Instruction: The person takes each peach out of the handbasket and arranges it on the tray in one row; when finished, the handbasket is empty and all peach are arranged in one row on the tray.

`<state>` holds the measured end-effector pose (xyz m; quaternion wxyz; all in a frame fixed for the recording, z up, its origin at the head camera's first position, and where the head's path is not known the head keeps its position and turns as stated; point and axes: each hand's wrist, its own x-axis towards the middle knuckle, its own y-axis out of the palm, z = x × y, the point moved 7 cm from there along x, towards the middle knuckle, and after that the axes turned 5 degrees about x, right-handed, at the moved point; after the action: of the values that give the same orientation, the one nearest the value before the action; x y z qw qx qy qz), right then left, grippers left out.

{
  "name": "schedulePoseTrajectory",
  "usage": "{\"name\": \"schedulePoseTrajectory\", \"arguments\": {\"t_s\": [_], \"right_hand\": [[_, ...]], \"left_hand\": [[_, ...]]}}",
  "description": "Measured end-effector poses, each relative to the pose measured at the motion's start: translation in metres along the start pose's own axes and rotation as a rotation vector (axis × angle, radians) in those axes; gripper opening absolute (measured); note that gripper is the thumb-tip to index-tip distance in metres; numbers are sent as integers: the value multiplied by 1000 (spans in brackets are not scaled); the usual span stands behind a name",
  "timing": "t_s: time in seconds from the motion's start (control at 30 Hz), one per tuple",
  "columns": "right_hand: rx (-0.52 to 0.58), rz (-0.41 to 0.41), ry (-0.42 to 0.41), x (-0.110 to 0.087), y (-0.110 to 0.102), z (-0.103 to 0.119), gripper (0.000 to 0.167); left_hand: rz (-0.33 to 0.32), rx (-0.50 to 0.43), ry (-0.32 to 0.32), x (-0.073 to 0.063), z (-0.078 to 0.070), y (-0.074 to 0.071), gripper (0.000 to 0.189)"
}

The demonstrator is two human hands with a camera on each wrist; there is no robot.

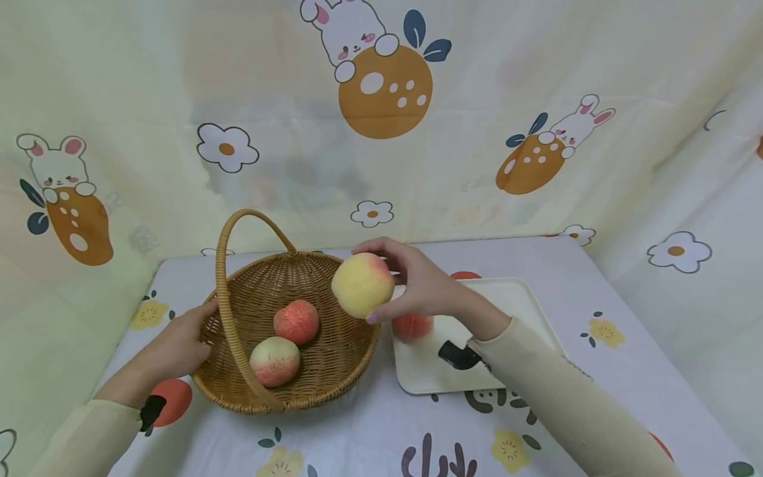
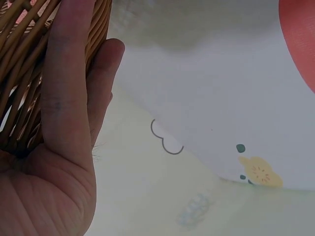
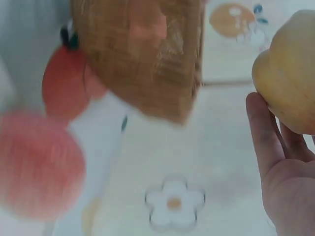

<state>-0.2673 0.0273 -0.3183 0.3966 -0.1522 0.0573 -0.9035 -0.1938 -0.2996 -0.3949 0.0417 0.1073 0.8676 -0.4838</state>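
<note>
A yellow peach with a pink blush [image 1: 362,285] is held in my right hand [image 1: 426,281], thumb below it and fingers behind. In the head view it overlaps the right rim of a brown wicker basket [image 1: 334,371]. The right wrist view shows the same peach [image 3: 293,73] at the fingertips. My left hand [image 1: 181,341] grips the basket's left rim, with fingers along the outer weave in the left wrist view. Inside the basket lie a red peach [image 1: 297,322] and a pale peach with a pink lower side [image 1: 275,362]. The tall handle [image 1: 222,278] arches over its left part.
Right of the basket lies a white tray [image 1: 417,381], partly covered by my right forearm. On its left part sits another red peach [image 1: 412,327]. A printed cloth [image 1: 346,450] covers the table, and a patterned curtain [image 1: 286,86] hangs behind.
</note>
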Motion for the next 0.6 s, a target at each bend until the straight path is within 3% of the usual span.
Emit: {"name": "schedulePoseTrajectory", "arguments": {"t_s": [0.27, 0.6], "right_hand": [[-147, -112, 75, -39, -58, -18, 83], [-269, -171, 196, -83, -88, -61, 85]], "left_hand": [[-7, 17, 0, 0, 2, 0, 88], [4, 23, -4, 1, 1, 0, 87]]}}
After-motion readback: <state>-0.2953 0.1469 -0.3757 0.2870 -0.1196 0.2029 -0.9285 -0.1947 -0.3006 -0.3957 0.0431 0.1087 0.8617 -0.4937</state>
